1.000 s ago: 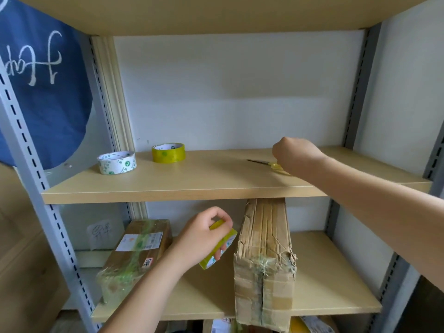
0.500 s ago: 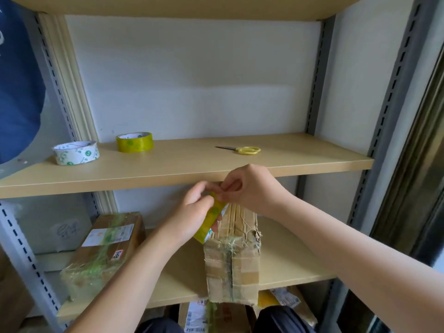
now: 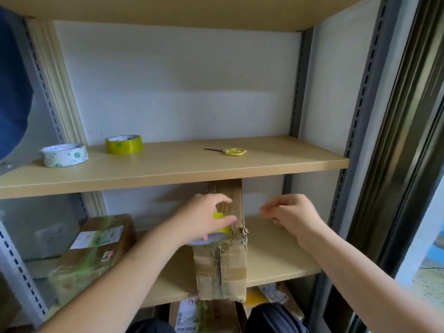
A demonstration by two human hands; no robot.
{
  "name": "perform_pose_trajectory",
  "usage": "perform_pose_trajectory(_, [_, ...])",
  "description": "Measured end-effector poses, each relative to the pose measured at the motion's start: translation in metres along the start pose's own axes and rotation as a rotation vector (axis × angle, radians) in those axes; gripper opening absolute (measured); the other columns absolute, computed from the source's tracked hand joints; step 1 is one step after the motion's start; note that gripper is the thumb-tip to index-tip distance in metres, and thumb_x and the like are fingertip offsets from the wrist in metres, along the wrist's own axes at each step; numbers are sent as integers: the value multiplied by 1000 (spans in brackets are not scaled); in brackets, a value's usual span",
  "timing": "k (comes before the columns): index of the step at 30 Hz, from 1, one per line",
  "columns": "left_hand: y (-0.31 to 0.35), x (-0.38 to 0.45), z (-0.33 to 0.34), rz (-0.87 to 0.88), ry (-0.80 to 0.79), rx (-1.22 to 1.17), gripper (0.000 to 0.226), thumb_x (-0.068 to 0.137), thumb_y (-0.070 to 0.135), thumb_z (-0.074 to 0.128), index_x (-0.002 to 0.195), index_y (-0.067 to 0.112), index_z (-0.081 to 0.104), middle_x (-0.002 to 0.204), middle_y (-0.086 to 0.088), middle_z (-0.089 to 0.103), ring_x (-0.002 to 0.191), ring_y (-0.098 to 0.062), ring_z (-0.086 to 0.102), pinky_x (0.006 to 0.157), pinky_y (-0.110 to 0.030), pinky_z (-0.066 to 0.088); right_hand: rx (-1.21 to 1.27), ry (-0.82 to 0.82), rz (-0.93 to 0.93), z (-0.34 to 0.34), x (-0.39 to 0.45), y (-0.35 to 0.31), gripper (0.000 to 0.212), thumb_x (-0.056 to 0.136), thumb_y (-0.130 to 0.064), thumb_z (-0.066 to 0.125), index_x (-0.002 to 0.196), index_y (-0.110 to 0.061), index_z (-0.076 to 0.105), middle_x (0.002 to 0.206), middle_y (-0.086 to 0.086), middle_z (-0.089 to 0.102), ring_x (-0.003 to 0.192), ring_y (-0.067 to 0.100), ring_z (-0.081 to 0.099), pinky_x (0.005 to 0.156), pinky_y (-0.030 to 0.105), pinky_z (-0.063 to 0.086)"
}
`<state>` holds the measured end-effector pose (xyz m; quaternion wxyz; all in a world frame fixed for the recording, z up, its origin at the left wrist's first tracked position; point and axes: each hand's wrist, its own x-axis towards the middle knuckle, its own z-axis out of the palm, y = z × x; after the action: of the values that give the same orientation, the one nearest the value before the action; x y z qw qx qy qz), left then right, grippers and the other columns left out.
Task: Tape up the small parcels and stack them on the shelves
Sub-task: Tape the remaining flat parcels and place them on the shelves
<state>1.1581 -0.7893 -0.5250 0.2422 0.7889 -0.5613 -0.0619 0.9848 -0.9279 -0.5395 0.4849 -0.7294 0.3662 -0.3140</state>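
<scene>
A tall, worn cardboard parcel [image 3: 222,267] stands on end on the lower shelf [image 3: 276,260], its top reaching the underside of the upper shelf [image 3: 180,169]. My left hand [image 3: 201,219] grips a yellow tape roll [image 3: 219,215] against the parcel's upper left side. My right hand [image 3: 290,215] hovers to the right of the parcel. Its thumb and forefinger pinch the end of the clear tape, which is barely visible. A second parcel [image 3: 96,248], wrapped in greenish tape and bearing a white label, lies on the lower shelf at the left.
On the upper shelf lie a white patterned tape roll [image 3: 64,155], a yellow-green tape roll [image 3: 124,144] and yellow-handled scissors [image 3: 230,151]. More parcels [image 3: 192,313] sit below the lower shelf. Grey slotted uprights [image 3: 346,150] frame the shelves.
My right hand left the scissors on the upper shelf, met the roll in my left hand, then drew away to the right. My left hand brought the roll against the tall parcel.
</scene>
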Motion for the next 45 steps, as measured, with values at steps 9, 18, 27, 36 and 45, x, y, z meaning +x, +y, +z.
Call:
perform_pose_trajectory(9, [-27,20,-15,-30,85,439,39,84,66,60,72,29,63,75,13,60,75,-8,56,56,-26,39,229,37,274,16,7,54,7,84,-12,76,81,-7,77,65,7,62,63,16,51,57,25,42])
perform_pose_trajectory(18, [-25,41,-7,31,82,862,50,91,66,49,65,24,43,69,7,46,74,-20,49,63,-31,33,435,74,437,52,18,89,10,80,-12,79,79,-2,76,67,7,62,64,17,49,63,27,45])
perform_pose_trajectory(27, [-47,58,4,-135,-72,648,50,86,63,61,64,19,50,83,1,43,83,-19,49,71,-33,46,421,-25,495,78,21,97,14,83,-17,78,83,-4,73,58,3,58,56,15,48,63,26,48])
perform_pose_trajectory(36, [-46,65,4,-120,-95,613,52,84,57,67,55,17,51,54,4,46,55,-14,47,48,-24,29,-579,110,90,71,13,65,81,94,-36,63,156,-17,14,128,8,59,102,25,62,69,32,49])
perform_pose_trajectory(45, [-49,61,2,-121,-76,577,52,84,59,65,58,16,53,56,3,47,58,-16,48,49,-25,31,-226,150,90,124,2,45,64,106,-41,29,158,-9,10,142,15,53,119,30,59,85,32,48])
